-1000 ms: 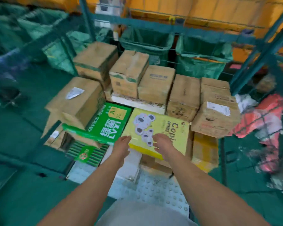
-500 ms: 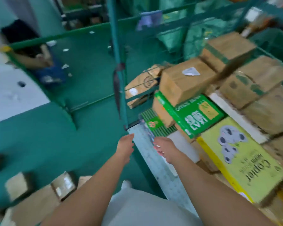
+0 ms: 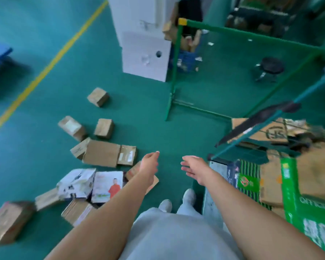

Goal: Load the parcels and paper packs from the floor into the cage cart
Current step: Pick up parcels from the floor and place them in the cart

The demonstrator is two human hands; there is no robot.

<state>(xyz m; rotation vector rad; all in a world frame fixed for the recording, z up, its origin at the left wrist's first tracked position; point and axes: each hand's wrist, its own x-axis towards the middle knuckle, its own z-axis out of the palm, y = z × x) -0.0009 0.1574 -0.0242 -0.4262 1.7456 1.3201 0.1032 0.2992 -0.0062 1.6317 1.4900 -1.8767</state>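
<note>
**Empty hands reaching toward the floor pile**

Both hands are hanging out in front with fingers loosely spread and nothing in them: the left hand (image 3: 149, 164) and the right hand (image 3: 194, 168) are apart, over bare green floor (image 3: 36, 156).

The goods waiting to be loaded are lying on the floor to the left. Nearest the left hand is a flat brown parcel (image 3: 103, 153) with its flaps splayed open, a smaller parcel touching its right edge. Nearer and further left are two printed paper packs (image 3: 91, 184) lying side by side on other cartons, and a large carton (image 3: 7, 221) at the near-left edge. Three small cartons (image 3: 103, 128) are sitting farther off, well apart from one another.

The paper packs are likely dense and heavy for their size, with smooth wrapping that may slip, so gripping under both short ends looks safest. The cartons look stiff and light; the open-flapped one probably needs holding by its body, not its flaps.

The cage cart (image 3: 238, 137) is standing to the right, already holding stacked cartons and a green paper box (image 3: 296, 201). Its green corner post and a dark strap are slanting across the opening, so a load probably has to be lifted round them. A white cabinet (image 3: 144, 44) and a black stool (image 3: 270, 67) are standing far off, out of the way.
</note>
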